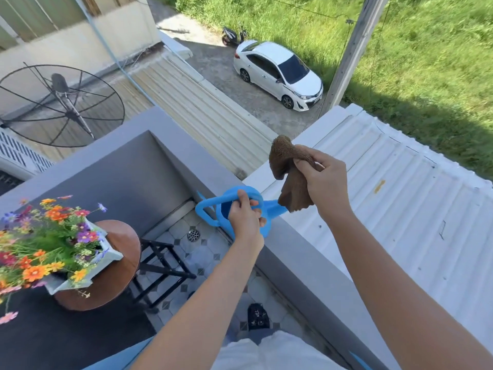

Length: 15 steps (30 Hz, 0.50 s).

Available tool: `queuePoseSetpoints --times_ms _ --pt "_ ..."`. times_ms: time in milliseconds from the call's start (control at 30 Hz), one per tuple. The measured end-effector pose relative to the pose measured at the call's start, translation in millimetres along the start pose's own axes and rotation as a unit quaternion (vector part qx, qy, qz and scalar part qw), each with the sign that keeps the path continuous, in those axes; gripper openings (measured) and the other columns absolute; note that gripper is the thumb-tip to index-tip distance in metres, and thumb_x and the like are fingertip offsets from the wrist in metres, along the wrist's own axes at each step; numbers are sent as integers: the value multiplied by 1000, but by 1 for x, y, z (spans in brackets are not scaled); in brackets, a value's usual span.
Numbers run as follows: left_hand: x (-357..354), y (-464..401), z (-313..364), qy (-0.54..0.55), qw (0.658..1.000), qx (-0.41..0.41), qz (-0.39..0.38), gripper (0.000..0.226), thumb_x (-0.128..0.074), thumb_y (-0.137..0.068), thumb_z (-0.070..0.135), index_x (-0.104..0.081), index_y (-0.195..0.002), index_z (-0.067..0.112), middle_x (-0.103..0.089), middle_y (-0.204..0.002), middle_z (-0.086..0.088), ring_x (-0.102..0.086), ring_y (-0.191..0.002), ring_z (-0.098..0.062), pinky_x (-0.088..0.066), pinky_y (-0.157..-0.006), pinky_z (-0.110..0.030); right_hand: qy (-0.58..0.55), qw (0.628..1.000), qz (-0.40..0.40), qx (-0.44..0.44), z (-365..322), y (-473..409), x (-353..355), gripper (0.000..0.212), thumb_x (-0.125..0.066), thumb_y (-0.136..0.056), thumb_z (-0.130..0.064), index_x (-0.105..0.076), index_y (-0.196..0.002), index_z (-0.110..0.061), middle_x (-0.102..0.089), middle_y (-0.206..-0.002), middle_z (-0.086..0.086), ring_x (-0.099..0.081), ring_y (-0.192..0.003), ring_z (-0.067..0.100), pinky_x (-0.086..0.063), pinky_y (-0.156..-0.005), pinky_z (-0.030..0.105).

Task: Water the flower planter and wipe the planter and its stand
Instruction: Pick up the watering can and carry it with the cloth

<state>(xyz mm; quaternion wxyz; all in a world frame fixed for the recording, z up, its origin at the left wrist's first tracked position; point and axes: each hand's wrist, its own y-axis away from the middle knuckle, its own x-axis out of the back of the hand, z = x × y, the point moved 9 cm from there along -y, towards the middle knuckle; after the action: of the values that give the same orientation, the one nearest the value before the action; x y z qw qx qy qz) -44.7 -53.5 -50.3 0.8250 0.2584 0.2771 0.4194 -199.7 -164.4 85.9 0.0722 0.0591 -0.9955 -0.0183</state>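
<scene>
My left hand (245,216) grips the handle of a blue plastic watering can (210,209), which sits at the grey balcony ledge (293,263). My right hand (324,180) holds a brown cloth (286,166) up above the can's spout; the cloth hangs bunched from my fingers. At the lower left, a pale blue planter (109,252) full of orange, purple and red flowers (45,244) rests on a round brown wooden stand (120,265) with black folding legs (162,265).
The balcony is narrow, with grey walls (128,180) on the far side and on the right. A floor drain (193,235) sits in the tiled floor. My foot (257,316) shows below. Beyond the ledge lie a white metal roof (400,196), a satellite dish and a parked car.
</scene>
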Motion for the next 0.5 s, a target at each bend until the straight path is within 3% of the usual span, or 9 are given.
queuePoseSetpoints --times_ms 167,367,500 --pt "65 -20 39 -4 999 -37 26 36 -44 -100 45 -50 -76 18 -32 -61 5 -28 -48 -10 -22 -43 -25 -6 998 -69 4 -4 8 -51 26 -64 -91 -1 -79 -104 -19 -77 -87 -15 -70 -78 -2 -55 -74 14" --pt "139 -63 72 -82 993 -71 52 37 -42 -100 45 -59 -96 12 -32 -62 3 -31 -48 -10 -25 -41 -25 10 987 -159 -7 15 27 -145 26 -64 -91 -5 -79 -103 -22 -79 -93 -6 -71 -87 7 -57 -84 25" --pt "190 -120 66 -136 986 -66 72 34 -41 -102 41 -58 -93 12 -37 -63 1 -36 -48 -11 -31 -39 -24 50 979 -197 -28 67 39 -216 23 -66 -89 -6 -78 -102 -20 -78 -93 -7 -71 -89 7 -55 -85 23"
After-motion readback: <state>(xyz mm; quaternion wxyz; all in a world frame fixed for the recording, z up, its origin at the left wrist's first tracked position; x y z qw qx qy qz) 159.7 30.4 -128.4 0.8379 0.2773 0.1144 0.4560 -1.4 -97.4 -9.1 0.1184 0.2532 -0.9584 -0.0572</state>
